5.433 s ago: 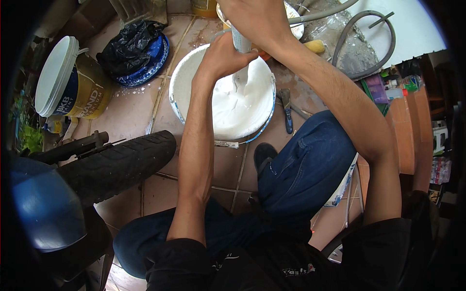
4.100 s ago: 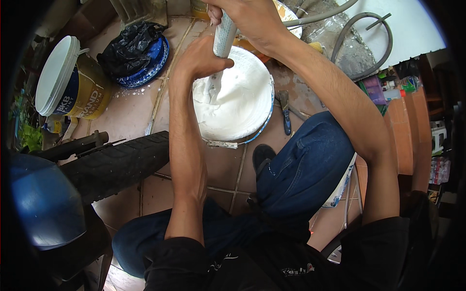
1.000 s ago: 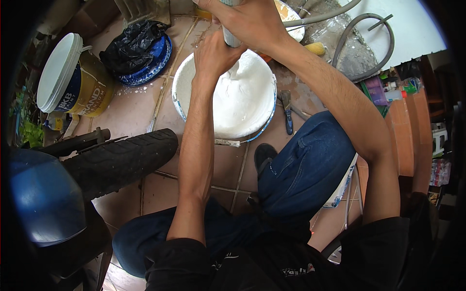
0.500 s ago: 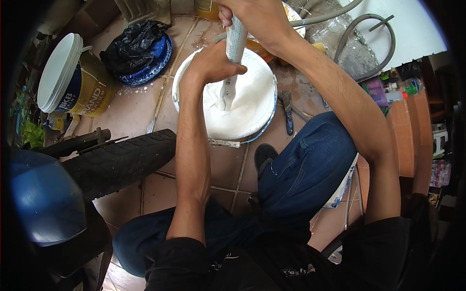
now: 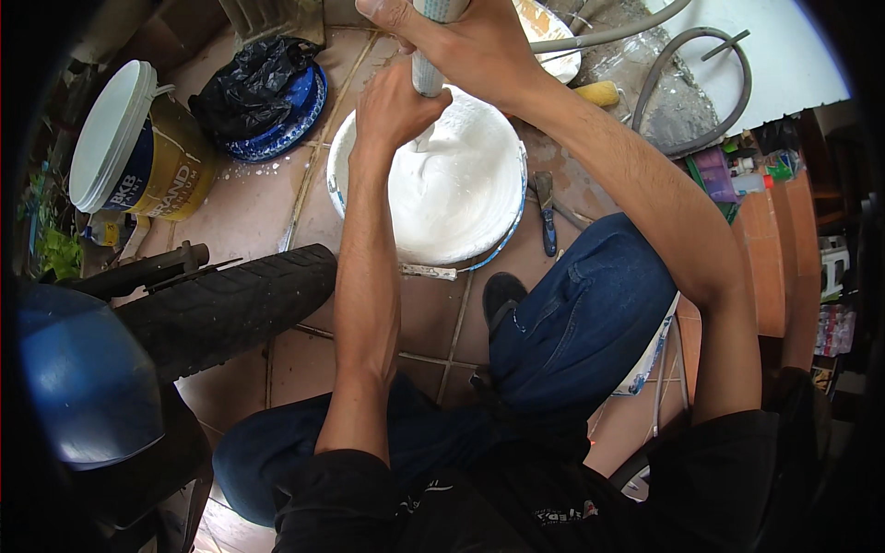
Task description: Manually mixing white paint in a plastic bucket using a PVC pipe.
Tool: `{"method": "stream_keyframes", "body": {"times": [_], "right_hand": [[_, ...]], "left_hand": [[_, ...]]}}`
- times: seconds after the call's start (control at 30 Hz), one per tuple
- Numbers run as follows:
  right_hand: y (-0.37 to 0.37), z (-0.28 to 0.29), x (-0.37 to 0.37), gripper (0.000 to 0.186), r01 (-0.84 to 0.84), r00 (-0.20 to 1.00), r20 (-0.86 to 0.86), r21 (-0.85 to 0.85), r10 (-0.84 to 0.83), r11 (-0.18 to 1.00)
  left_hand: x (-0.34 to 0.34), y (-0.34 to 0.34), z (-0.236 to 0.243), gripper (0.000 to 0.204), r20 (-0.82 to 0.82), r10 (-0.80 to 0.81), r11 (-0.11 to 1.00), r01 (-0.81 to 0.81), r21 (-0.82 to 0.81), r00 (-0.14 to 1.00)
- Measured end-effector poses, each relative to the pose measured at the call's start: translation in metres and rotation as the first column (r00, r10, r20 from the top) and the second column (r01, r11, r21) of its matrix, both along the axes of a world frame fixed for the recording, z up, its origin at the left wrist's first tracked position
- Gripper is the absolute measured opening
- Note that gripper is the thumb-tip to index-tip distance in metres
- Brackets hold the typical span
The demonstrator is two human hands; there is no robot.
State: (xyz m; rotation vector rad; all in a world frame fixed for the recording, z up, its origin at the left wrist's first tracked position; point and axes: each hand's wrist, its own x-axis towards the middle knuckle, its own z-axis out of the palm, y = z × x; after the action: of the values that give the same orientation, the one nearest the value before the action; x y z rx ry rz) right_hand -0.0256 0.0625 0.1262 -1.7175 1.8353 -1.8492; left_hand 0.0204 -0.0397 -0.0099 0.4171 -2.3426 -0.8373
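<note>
Both my hands are closed on a pale upright stick (image 5: 429,71), which dips into thick white paste (image 5: 452,189) in a round bucket (image 5: 513,223) with blue smears on its rim. My right hand (image 5: 479,51) grips the stick high up, with the thumb across to its left. My left hand (image 5: 387,111) holds it lower, just over the bucket's back left rim. The stick's lower end is partly hidden behind my left hand and in the paste. A putty knife (image 5: 546,214) lies on the tiles right of the bucket.
At left are a lidded yellow bucket (image 5: 166,175), a blue lid (image 5: 267,147) under a black bag (image 5: 244,88), and a motorbike tyre (image 5: 230,309). At back right lie a grey hose (image 5: 739,101) and a roller (image 5: 597,93). Brick-coloured steps (image 5: 765,258) are at right.
Compared with half a second ago, the stick and both my hands are higher and a little further left. Less of the stick's lower end shows. Over the earlier frames it has shifted about within the bucket.
</note>
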Motion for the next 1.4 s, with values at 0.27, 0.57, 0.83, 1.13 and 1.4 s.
{"method": "stream_keyframes", "body": {"times": [0.27,0.57,0.83,1.13,1.4], "right_hand": [[0.004,0.013,-0.004,0.031,-0.092,0.939,0.342,0.137,0.04,0.986],[0.004,0.008,-0.021,0.032,0.256,0.96,-0.108,-0.037,-0.259,0.966],[-0.002,0.004,0.0,0.031,0.158,0.978,-0.127,-0.06,-0.165,0.986],[0.005,0.019,-0.006,0.031,-0.023,0.927,0.374,0.154,-0.037,0.988],[0.007,0.018,-0.015,0.029,0.12,0.979,0.142,0.182,-0.147,0.976]], "left_hand": [[0.025,-0.012,0.035,0.039,0.379,-0.264,0.965,0.239,0.112,0.887],[-0.004,0.03,0.018,0.054,0.103,-0.195,0.975,0.181,0.126,0.975],[0.001,0.008,0.011,0.047,-0.034,0.084,0.996,-0.085,-0.021,0.996],[0.025,-0.004,0.046,0.052,0.405,-0.142,0.99,0.13,0.057,0.903],[-0.001,0.013,0.021,0.051,0.119,-0.286,0.95,0.265,0.165,0.951]]}}
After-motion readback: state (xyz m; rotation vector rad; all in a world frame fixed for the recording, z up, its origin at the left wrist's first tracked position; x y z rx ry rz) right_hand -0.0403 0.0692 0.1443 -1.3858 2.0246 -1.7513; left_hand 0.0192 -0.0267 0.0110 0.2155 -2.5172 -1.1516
